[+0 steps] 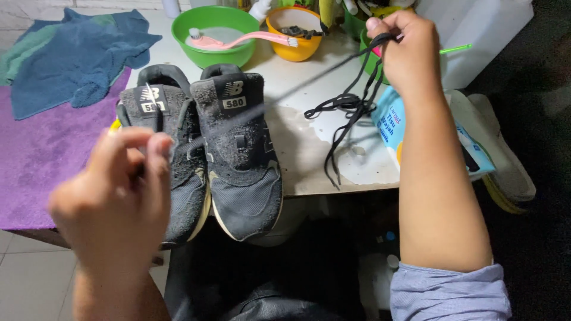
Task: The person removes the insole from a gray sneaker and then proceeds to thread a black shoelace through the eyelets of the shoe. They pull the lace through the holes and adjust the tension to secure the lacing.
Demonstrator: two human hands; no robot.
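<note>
While pinched shut on one lace end, left hand (116,196) at seven o'clock. Two dark shoes (205,148) just beyond, laceless. Right hand (407,50) at one o'clock, clamped on the black lace (351,104). Dangling loops near green bowl (211,32): could snag, likely tipping water.

A pale, stained tabletop (309,160) is seen, lit from above. Its left side is covered by a purple cloth (41,160). Light floor tiles (24,285) are glimpsed lower left, while the right side is lost in darkness.
</note>
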